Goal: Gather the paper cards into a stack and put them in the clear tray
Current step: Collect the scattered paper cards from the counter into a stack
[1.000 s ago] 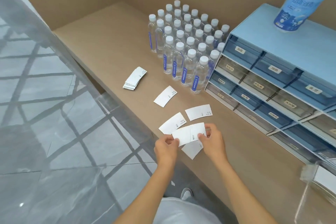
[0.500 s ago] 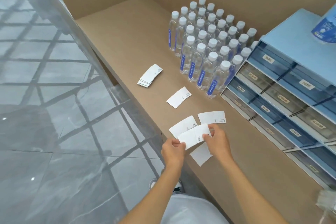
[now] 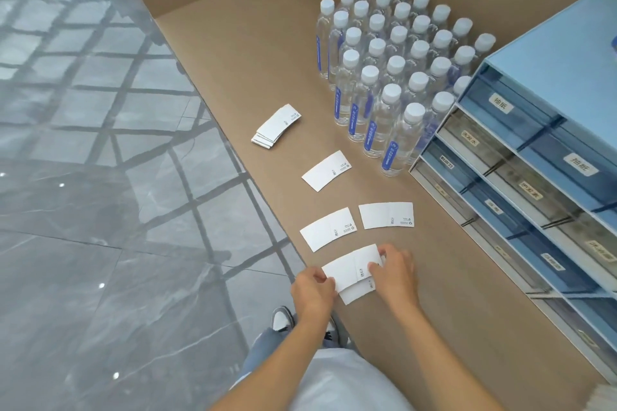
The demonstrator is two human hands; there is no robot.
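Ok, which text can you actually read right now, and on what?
"抽纸": label on the top drawer of the blue drawer cabinet.
"抽纸": label on the drawer to its right.
Other drawer labels: too blurred.
Paper cards: small print, unreadable.
Water bottles: blue labels, unreadable.

Water bottles (image 3: 390,77) beside blue drawer unit (image 3: 541,157) on counter (image 3: 253,53)

Two drawer labels (image 3: 499,102) on the blue drawer cabinet (image 3: 564,70) read "抽纸". The cards' (image 3: 387,215) small print is illegible. So are the bottle labels (image 3: 389,157).
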